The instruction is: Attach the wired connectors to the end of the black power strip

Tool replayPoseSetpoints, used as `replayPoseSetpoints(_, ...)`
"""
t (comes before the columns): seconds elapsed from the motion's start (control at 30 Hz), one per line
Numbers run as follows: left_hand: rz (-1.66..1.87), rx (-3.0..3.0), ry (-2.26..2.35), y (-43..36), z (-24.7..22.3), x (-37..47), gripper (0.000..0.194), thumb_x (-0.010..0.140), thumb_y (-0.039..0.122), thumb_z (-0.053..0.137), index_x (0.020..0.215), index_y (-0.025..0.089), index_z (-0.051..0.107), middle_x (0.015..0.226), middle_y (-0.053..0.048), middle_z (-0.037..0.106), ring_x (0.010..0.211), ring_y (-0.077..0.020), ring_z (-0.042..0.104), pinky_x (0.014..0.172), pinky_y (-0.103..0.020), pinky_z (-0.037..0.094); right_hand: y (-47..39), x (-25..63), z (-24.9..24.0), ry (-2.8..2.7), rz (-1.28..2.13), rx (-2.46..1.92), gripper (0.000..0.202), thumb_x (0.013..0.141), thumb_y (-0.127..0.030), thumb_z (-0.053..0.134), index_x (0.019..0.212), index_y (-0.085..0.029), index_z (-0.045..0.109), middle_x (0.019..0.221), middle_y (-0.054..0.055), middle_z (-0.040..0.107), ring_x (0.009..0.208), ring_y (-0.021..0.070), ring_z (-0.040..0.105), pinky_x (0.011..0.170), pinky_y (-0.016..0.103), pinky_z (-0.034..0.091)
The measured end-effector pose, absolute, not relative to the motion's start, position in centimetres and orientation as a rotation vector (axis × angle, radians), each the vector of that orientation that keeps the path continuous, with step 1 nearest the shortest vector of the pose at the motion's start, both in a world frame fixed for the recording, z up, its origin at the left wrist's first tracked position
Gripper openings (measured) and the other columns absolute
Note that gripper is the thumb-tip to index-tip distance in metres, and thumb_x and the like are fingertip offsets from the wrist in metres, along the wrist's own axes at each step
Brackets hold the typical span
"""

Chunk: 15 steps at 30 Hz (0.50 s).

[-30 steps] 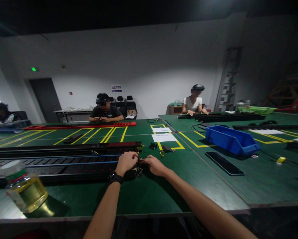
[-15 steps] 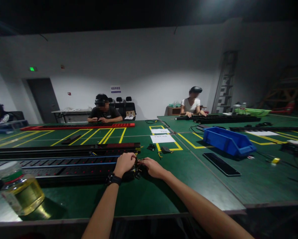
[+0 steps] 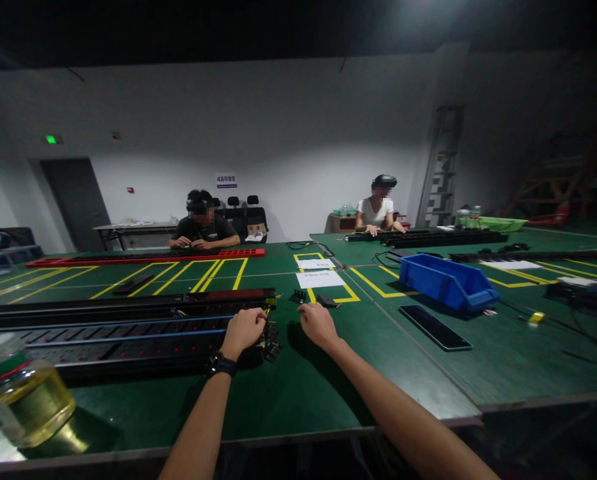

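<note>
My left hand (image 3: 247, 330) is closed at the right end of a long black rail assembly (image 3: 128, 337) with blue lines and red dots. What its fingers grip there is hidden. Just beyond those fingers, small black end parts (image 3: 272, 345) stick out from the rail's end. My right hand (image 3: 318, 324) hovers over the green table to the right, apart from the rail, with fingers loosely bent and nothing visible in them. Close to its fingertips lie a small black bracket-like part (image 3: 298, 296) and a flat black piece (image 3: 327, 301) with a yellow-tipped lead.
A bottle of yellow liquid (image 3: 28, 400) stands front left. To the right are a blue bin (image 3: 446, 283) and a phone (image 3: 434, 327). White paper sheets (image 3: 321, 278) lie ahead. Two co-workers sit across the table, by a red rail (image 3: 143, 259) and black rails (image 3: 428, 239).
My right hand has left the rail's end and moved right and slightly away from me, towards the small black parts. My left hand stays at the rail's end. The view has shifted slightly.
</note>
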<state>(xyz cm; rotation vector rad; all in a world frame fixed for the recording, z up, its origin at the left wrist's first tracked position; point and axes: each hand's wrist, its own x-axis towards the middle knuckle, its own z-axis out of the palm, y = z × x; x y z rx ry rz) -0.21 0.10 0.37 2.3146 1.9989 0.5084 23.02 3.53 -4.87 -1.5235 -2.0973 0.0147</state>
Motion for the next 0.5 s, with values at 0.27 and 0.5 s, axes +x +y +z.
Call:
replayPoseSetpoints(0.27,0.532,2.315,1.978,0.0,0.4,-0.2,0.029,0.094,0.026,0.051,0.101,0.029,0.078,0.108,-0.003,0.081,0.100,-0.0225,0.074,0.083,-0.028,0.051,4.6,24.5,-5.7,-1.975,-0.094,-1.816,0.054,0.096,-0.048,0.059,0.134,-0.010,0.062,0.128,0.026,0.060,0.120,0.0382,0.055,0.099,0.049,0.041)
replayPoseSetpoints(0.5,0.537,2.317,1.977,-0.2,0.5,-0.1,0.029,0.094,0.026,0.050,0.101,0.029,0.078,0.107,-0.003,0.081,0.100,-0.0233,0.074,0.082,-0.029,0.052,5.3,24.6,-6.2,-2.103,-0.091,-1.772,0.035,0.101,-0.043,0.052,0.113,-0.015,0.071,0.122,0.023,0.063,0.117,0.0354,0.056,0.094,0.045,0.044)
